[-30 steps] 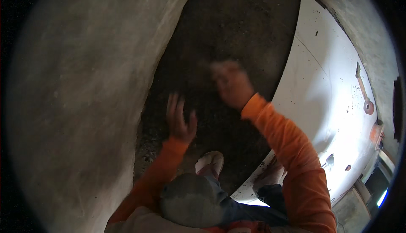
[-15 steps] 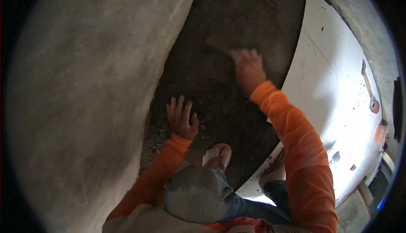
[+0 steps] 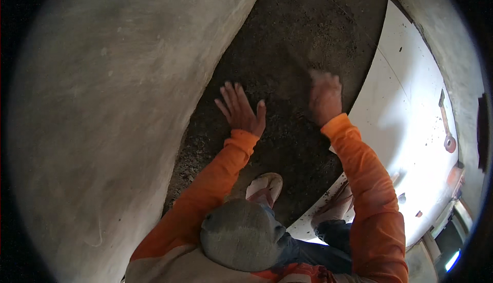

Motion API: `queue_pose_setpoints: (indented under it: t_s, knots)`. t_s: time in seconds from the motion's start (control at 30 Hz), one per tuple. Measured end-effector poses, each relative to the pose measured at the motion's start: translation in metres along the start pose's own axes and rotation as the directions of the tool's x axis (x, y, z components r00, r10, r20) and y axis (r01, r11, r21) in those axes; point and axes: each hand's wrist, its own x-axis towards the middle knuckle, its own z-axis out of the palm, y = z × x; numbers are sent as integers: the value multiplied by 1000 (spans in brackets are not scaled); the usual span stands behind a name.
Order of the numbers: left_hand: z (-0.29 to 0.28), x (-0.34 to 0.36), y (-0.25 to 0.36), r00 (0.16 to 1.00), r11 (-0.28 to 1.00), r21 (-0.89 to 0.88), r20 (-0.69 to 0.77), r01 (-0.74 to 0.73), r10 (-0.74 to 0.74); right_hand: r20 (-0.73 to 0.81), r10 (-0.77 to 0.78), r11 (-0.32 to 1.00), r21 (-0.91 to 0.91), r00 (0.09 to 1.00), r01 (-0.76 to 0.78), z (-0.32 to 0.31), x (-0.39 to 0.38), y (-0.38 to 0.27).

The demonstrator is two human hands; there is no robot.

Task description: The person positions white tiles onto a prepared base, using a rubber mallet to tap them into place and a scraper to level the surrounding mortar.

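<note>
My left hand (image 3: 241,108) is open, palm down with fingers spread, over the dark, crumbly earth-like floor (image 3: 287,144); whether it presses on it I cannot tell. Ahead and to the right, my right hand (image 3: 326,97) is closed around a dark, flat hand tool (image 3: 298,60). The tool is badly blurred and nearly the floor's colour; it points away to the left from my fingers. Around it the floor surface looks rough, with loose crumbs toward the far right.
A grey plastered wall (image 3: 113,103) runs along the left. On the right lies a white sheet (image 3: 405,108) with dark specks and a long-handled tool (image 3: 446,121) on it. My sandalled foot (image 3: 266,188) is on the dark floor; my other foot (image 3: 331,208) is by the sheet's edge.
My left hand has moved forward and to the right over the floor. My right hand, with the tool, has come right and slightly nearer.
</note>
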Motion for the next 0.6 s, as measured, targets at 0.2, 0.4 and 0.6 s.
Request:
queue_pose_setpoints:
  t_s: [0.2, 0.4, 0.6]
  knots:
    - [8, 43, 20, 996, 979, 189, 69, -74, 62, 31, 31, 997, 64, 999, -33, -16, -11, -12]
    - [14, 58, 27, 993, 972, 207, 54, -112, 103, 21, 159, 934, 321, 987, -158, -14, 32, -15]
    - [42, 131, 70, 983, 947, 268, 96, -178, 157, -162, 484, 768, 550, 860, -328, -36, 93, 77]
